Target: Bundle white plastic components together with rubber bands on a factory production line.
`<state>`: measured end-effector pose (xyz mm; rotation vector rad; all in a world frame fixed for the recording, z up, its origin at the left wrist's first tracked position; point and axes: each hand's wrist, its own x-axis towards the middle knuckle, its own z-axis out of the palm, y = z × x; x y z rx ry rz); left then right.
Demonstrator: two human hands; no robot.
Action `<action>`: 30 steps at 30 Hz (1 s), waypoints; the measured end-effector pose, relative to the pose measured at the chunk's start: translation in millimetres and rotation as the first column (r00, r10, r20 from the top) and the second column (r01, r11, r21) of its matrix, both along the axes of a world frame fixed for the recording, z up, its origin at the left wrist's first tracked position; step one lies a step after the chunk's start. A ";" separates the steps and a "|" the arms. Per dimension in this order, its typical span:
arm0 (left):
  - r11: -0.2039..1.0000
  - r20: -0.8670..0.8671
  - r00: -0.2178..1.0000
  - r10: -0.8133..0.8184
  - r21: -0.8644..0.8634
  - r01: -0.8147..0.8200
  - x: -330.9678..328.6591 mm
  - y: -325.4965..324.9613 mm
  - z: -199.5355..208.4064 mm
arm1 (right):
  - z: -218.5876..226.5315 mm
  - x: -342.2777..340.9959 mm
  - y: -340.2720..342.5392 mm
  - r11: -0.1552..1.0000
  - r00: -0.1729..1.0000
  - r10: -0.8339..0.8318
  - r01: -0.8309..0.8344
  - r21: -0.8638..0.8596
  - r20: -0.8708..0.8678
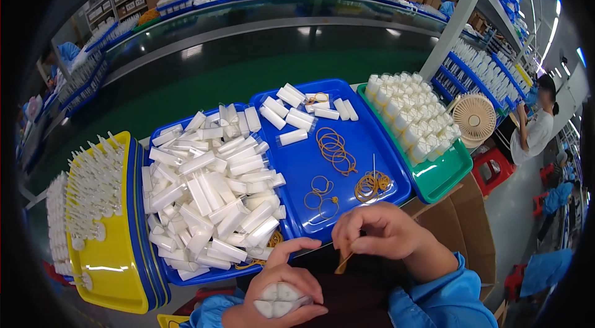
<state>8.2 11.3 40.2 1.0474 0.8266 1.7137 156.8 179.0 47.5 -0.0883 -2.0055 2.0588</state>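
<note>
My left hand (286,275) is wrapped round a bundle of white tube-like pieces (276,301), whose rounded ends face up. Its index finger sticks out toward the blue tray. To the right, my right hand (384,233) pinches a tan rubber band (341,264) that hangs from the fingertips, apart from the bundle. Just beyond my hands is a blue tray (291,170) with loose rubber bands (372,186) and, at its far end, several white pieces in clear wrap (297,119). Left of it, another blue tray (186,281) is heaped with similar white wrapped pieces (214,198).
A green tray (434,178) of upright white bundles stands at the right, above an open cardboard box (462,222). Stacked yellow trays (114,266) hold white spiked parts at the left. Beyond runs a green conveyor belt (260,64); co-workers sit across it. A beige fan (474,118) is farther right.
</note>
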 end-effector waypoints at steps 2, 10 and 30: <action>0.999 -0.113 0.993 -0.025 -0.039 0.021 -1.2 4.3 -8.6 | 2.9 -2.0 -4.1 0.965 0.998 -0.055 0.048 0.260 0.021; 0.661 0.331 0.593 -0.734 0.144 0.737 -12.5 -0.3 -17.9 | 0.2 10.3 -22.1 0.861 0.995 0.062 -0.096 -0.500 -0.084; 0.990 -0.061 0.994 0.090 -0.103 -0.096 8.1 11.6 -24.2 | -31.8 35.3 -39.7 0.641 0.921 -0.060 -0.259 -0.722 -0.384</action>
